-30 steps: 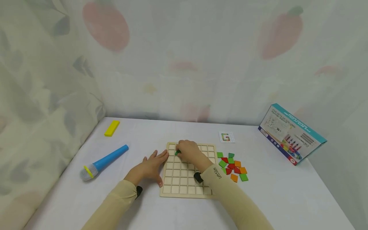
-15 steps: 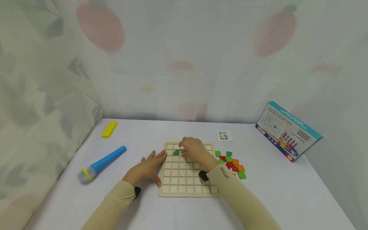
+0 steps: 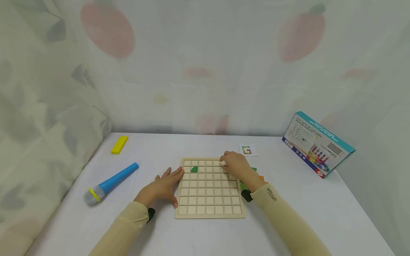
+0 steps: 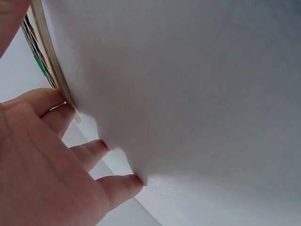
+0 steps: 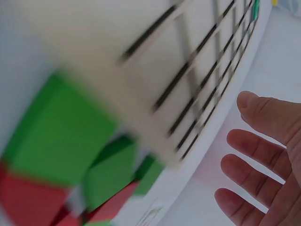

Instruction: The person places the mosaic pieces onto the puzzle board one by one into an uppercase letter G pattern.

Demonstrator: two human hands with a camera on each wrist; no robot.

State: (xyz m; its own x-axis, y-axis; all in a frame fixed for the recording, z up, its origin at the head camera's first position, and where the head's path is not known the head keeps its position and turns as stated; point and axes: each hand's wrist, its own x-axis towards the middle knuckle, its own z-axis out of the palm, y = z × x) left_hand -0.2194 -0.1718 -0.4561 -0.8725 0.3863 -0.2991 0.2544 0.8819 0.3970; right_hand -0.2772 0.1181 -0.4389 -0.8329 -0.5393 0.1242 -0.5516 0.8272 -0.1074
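A wooden grid board point(image 3: 209, 192) lies flat on the white table, with one dark green quarter-round tile point(image 3: 194, 169) in a cell near its upper left. Fingers spread, my left hand point(image 3: 163, 188) rests along the board's left edge; in the left wrist view its fingertips touch the board's side and the tabletop. My right hand point(image 3: 237, 167) hovers by the board's upper right corner. Seen from the right wrist, that hand point(image 5: 268, 160) holds nothing and its fingers are loosely extended. Loose green tiles point(image 5: 61, 132) and red tiles point(image 5: 35, 197) lie beside the board, mostly hidden by the right arm in the head view.
A small card point(image 3: 248, 150) printed with a coloured G lies behind the right hand. At the left are a blue toy microphone point(image 3: 117, 178) and a yellow block point(image 3: 119, 145). A printed box point(image 3: 317, 144) stands at the back right.
My right hand has let go of the dark green tile, leaving it on the board, and has moved right toward the loose tiles. My left hand stays at the board's edge.
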